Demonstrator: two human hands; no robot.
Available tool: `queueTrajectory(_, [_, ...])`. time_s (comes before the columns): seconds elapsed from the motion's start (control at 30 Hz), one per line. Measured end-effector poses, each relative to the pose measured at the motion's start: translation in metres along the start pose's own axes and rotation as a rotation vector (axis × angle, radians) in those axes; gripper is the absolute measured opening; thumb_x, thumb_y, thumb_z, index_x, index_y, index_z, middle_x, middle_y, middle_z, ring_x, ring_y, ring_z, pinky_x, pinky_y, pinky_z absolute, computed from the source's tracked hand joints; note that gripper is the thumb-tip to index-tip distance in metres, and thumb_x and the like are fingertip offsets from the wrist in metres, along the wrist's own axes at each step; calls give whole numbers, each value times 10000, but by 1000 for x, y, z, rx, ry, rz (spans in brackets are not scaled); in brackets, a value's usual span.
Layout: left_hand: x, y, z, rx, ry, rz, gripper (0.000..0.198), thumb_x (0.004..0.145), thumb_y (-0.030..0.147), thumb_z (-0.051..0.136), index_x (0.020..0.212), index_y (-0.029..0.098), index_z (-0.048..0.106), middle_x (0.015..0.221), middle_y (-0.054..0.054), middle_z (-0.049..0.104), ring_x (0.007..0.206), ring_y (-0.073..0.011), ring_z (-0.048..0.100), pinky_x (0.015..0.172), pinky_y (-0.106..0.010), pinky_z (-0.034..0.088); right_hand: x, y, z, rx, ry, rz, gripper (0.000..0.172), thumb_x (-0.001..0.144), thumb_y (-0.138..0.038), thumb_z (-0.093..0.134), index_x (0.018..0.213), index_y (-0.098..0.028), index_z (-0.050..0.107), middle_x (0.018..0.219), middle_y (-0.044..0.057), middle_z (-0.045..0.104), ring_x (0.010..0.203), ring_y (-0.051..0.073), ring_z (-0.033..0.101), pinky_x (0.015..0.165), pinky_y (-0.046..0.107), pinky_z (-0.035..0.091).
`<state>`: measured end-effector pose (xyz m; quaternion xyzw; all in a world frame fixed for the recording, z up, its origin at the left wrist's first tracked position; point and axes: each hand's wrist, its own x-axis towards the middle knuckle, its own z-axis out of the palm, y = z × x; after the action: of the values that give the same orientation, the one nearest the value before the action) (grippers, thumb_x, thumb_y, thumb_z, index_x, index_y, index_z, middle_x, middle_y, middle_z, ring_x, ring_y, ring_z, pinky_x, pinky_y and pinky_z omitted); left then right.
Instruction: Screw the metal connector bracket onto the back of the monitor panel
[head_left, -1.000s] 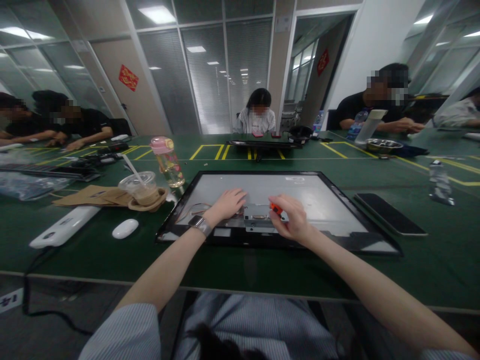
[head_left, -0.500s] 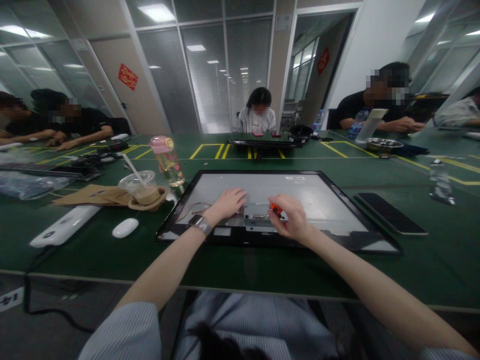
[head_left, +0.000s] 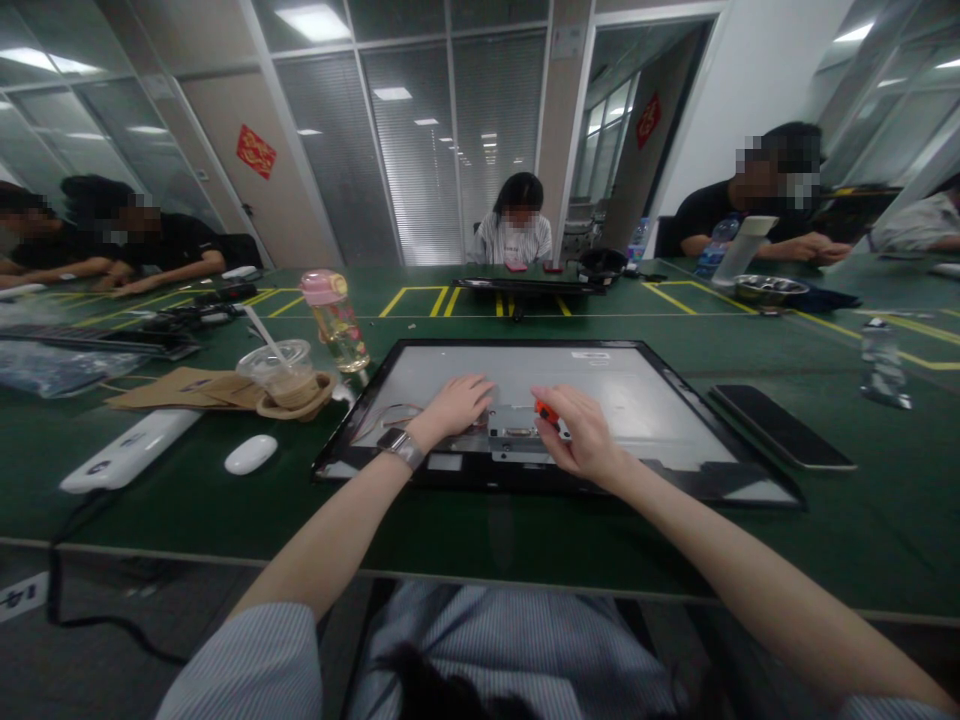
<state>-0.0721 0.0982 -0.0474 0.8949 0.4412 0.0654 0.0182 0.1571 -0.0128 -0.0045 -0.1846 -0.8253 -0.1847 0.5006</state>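
Note:
A display panel (head_left: 637, 400) with a black frame and grey back lies flat on the table in front of me. Near its front edge sits a metal bracket box (head_left: 504, 420) with a connector in its face. My left hand (head_left: 459, 402) rests palm down on the panel just left of the box, fingers stretched out. In my right hand (head_left: 581, 430), pinched at the right side of the box, is an orange-and-black screwdriver (head_left: 547, 411); its tip is hidden. Thin wires (head_left: 386, 415) run across the panel beside my left wrist.
Left of the panel are a pink-lidded bottle (head_left: 337, 325), an iced drink cup (head_left: 279, 370), a white power strip (head_left: 131, 450) and a white mouse (head_left: 251, 454). A dark phone (head_left: 780, 425) lies to the right. Several people sit around the green table (head_left: 420, 530).
My right hand has shifted very slightly left and turned a little with the screwdriver. The left hand stays in place on the panel.

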Motion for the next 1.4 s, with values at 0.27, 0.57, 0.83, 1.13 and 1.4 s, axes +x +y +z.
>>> queueTrajectory(0.27, [2,-4,4,18,13,35,501,1132,359,341,1575,168,475,1652,-156,478,1560,-294,423,1278,-494,346,-7,3,4,-32,-68,91,625,1074,-157,447,1673,-209,276,947,82,713,758,222,664,666,339,580])
queueTrajectory(0.57, [0,-1,1,-6,6,22,504,1129,353,339,1576,168,478,1656,-157,472,1554,-290,432,1288,-498,334,-5,2,3,-25,-87,72,666,1082,-170,443,1703,-218,208,1017,108,750,800,236,709,693,344,605])
queueTrajectory(0.83, [-2,2,-1,16,24,28,482,1122,328,360,1556,176,505,1654,-143,481,1540,-281,457,1279,-462,347,-15,-3,13,-12,-272,-17,350,1048,-102,458,1340,-168,639,790,44,703,673,188,644,644,301,547])
queueTrajectory(1.13, [0,1,0,6,30,30,486,1124,332,351,1559,179,504,1669,-157,454,1546,-281,448,1271,-474,355,-16,-11,16,43,-317,-25,286,1023,-110,507,1237,-156,692,806,63,692,715,200,645,670,314,546])
queueTrajectory(1.4, [-4,0,-2,6,10,91,466,1111,300,349,1536,213,520,1632,-130,512,1558,-275,428,1280,-506,345,-8,-12,6,100,-247,144,442,1047,-287,588,1482,-212,565,1196,164,710,1058,296,690,876,470,611])
